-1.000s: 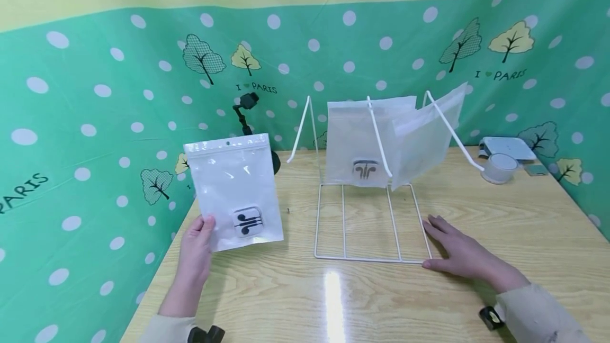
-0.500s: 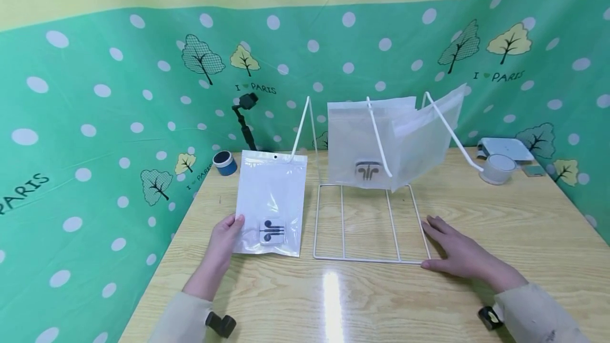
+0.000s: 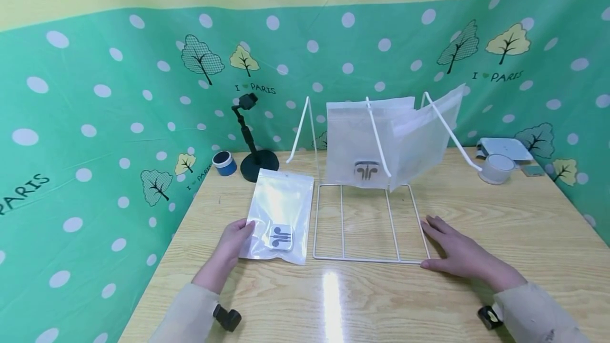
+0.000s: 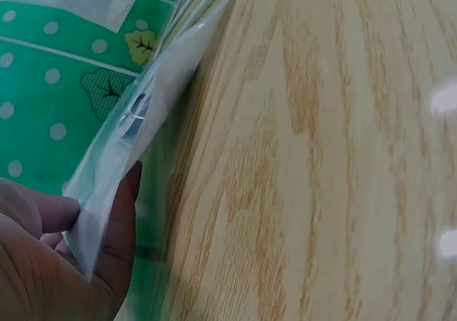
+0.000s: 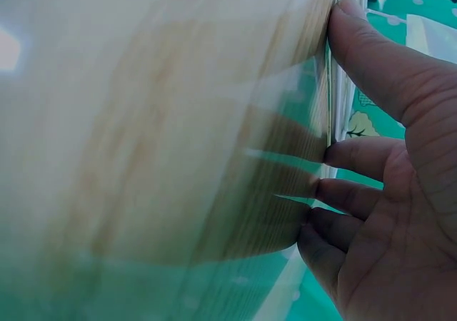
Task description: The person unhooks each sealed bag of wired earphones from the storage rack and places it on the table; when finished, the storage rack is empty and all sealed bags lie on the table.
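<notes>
My left hand (image 3: 233, 241) pinches the left edge of a white zip bag (image 3: 286, 195) with boxed earphones (image 3: 280, 237) showing through its front. In the left wrist view the bag (image 4: 161, 96) slants up from the table, its edge between thumb and fingers. To the right stands a white wire rack (image 3: 362, 260); the bag's right side lies close to its base. My right hand (image 3: 459, 253) rests on the table, fingers spread and touching the right side of that base. The right wrist view shows its fingertips (image 5: 343, 11) against the tabletop.
On the rack's middle and right prongs hang white bags (image 3: 348, 136), one with earphones showing. Behind on the left stand a black stand (image 3: 259, 164) and a blue jar (image 3: 224, 164). A white round container (image 3: 497, 169) and a pale flat device (image 3: 507, 148) sit back right.
My left hand has brought the bag rightward and down from mid-air, tipping it back toward the tabletop beside the rack. The right hand has stayed in place.
</notes>
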Demonstrator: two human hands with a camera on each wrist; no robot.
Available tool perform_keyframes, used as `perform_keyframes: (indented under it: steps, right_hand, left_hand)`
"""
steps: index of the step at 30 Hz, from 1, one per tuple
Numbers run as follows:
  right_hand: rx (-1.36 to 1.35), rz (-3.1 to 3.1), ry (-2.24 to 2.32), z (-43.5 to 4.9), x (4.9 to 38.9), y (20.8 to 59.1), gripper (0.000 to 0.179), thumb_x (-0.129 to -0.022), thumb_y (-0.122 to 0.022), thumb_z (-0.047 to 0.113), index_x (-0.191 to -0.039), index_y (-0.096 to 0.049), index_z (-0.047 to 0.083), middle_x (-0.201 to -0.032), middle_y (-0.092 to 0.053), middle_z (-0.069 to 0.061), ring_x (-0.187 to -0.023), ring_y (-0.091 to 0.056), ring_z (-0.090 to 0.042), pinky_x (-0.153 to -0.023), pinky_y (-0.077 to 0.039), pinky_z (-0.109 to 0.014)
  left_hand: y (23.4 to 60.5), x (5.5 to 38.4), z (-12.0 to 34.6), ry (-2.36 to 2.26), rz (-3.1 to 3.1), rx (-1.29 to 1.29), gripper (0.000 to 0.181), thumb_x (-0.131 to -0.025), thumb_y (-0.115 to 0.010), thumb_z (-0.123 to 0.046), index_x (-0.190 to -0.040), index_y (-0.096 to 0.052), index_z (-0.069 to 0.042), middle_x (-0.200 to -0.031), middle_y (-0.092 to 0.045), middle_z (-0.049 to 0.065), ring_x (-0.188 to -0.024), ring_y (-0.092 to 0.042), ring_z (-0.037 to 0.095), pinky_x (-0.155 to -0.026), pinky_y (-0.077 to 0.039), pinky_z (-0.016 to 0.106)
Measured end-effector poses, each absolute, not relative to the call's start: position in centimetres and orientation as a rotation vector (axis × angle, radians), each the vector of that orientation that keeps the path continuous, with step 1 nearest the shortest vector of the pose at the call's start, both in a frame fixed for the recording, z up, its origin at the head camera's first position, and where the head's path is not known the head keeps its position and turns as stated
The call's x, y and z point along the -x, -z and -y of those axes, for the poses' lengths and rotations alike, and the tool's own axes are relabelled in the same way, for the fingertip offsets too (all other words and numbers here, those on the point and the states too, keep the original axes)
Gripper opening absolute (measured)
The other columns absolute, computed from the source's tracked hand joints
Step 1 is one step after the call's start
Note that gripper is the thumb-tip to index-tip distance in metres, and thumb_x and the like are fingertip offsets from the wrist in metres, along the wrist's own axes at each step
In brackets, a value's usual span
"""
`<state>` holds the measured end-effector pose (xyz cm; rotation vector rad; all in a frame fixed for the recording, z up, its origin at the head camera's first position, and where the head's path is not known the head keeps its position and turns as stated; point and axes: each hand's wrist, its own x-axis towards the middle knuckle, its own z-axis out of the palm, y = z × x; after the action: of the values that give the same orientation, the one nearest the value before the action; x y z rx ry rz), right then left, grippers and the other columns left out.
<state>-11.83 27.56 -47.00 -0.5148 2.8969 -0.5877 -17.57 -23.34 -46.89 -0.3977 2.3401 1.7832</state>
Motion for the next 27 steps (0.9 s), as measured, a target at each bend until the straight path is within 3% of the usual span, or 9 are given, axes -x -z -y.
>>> perform_keyframes:
  steps: [6,14,21,27]
  right_hand:
    - [0.518,-2.903,0.583,-27.7,11.8,47.2,0.099,-0.077,-0.070,0.063,-0.145,-0.041,-0.002,-0.152,-0.028,-0.029,-0.135,-0.028,-0.052,-0.100,-0.036,-0.065]
    - [0.502,-2.900,0.583,-27.5,11.9,47.1,0.099,-0.076,-0.071,0.062,-0.145,-0.041,-0.002,-0.152,-0.028,-0.029,-0.136,-0.027,-0.052,-0.100,-0.035,-0.065]
    - [0.461,-2.893,0.571,-27.3,11.9,47.1,0.099,-0.075,-0.072,0.062,-0.146,-0.042,-0.001,-0.152,-0.028,-0.029,-0.136,-0.027,-0.052,-0.100,-0.034,-0.066]
    - [0.458,-2.893,0.574,-27.3,11.9,47.1,0.099,-0.075,-0.072,0.063,-0.145,-0.042,0.000,-0.152,-0.028,-0.029,-0.136,-0.027,-0.052,-0.100,-0.034,-0.066]
  left_hand:
    - [47.4,17.8,22.7,-1.743,-2.374,0.383,0.038,-0.100,-0.050,-0.012,-0.125,-0.054,0.015,-0.125,-0.054,0.030,-0.122,-0.045,0.040,-0.109,-0.030,0.054]
    - [47.4,17.6,22.1,-1.608,-2.472,0.382,0.047,-0.100,-0.051,-0.015,-0.135,-0.043,0.016,-0.139,-0.043,0.035,-0.132,-0.040,0.046,-0.110,-0.031,0.054]
    - [46.3,16.9,21.7,-1.303,-2.828,0.369,0.037,-0.094,-0.057,-0.010,-0.127,-0.057,0.007,-0.119,-0.063,0.026,-0.111,-0.059,0.040,-0.095,-0.047,0.050]
    - [45.6,16.6,21.4,-1.199,-2.992,0.368,0.030,-0.091,-0.058,-0.010,-0.119,-0.066,-0.002,-0.118,-0.066,0.019,-0.099,-0.065,0.033,-0.083,-0.050,0.048]
